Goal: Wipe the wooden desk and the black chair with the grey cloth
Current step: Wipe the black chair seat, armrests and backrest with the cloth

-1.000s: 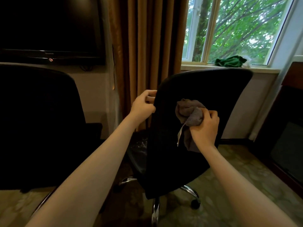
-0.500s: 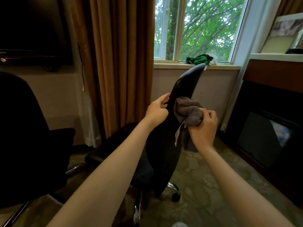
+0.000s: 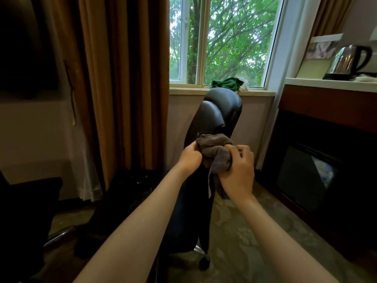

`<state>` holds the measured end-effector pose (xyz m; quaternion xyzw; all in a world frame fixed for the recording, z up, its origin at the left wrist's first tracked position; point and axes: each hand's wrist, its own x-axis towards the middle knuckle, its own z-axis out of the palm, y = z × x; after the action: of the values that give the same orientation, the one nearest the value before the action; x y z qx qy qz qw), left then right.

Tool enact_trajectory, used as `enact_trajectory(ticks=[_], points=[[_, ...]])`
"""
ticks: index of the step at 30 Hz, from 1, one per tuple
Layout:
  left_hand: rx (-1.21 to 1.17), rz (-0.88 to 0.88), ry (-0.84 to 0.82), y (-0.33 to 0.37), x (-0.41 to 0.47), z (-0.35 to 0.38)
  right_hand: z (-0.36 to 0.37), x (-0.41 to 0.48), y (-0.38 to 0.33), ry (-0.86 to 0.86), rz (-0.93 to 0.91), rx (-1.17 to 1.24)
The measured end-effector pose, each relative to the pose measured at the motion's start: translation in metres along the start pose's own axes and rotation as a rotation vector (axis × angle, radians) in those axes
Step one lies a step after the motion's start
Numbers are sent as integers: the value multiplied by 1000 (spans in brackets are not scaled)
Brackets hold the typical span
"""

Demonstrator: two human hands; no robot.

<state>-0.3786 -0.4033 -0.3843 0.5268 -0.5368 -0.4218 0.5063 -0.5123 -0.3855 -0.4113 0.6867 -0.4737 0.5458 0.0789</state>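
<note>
The black chair (image 3: 220, 111) stands in front of me, its padded backrest turned nearly edge-on with the front face showing towards the window. A crumpled grey cloth (image 3: 214, 152) lies against the backrest's edge at mid height. My right hand (image 3: 237, 168) grips the cloth's lower bunch. My left hand (image 3: 190, 157) holds the cloth's left side at the backrest edge, fingers curled. The wooden desk is not in view.
A second black chair (image 3: 24, 211) fills the lower left. Brown curtains (image 3: 122, 78) hang left of the window; a green cloth (image 3: 225, 83) lies on the sill. A dark cabinet (image 3: 326, 150) with a kettle (image 3: 349, 60) stands on the right. Patterned carpet (image 3: 255, 231) lies below.
The chair has swivelled from showing its back broadside to nearly edge-on. My left hand moved from the backrest edge onto the cloth. The view turned to the right.
</note>
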Motion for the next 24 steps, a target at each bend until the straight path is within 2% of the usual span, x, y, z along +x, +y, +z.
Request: enact_trajectory(ticks=[3, 6, 9, 12, 16, 24], points=[[-17, -49, 42, -7, 23, -5, 16, 22, -1, -45, -174, -189], [-25, -117, 17, -16, 43, -10, 36, 47, 8, -159, -272, -424], [63, -104, -31, -30, 57, -19, 52, 66, 17, -364, -158, -666], [115, -122, -65, -41, 70, -29, 62, 76, 30, -444, -41, -698], [139, -147, -79, -56, 90, -43, 67, 91, 47, -489, -66, -716], [227, -140, -120, -72, 153, -53, 110, 114, 88, -385, -13, -753]])
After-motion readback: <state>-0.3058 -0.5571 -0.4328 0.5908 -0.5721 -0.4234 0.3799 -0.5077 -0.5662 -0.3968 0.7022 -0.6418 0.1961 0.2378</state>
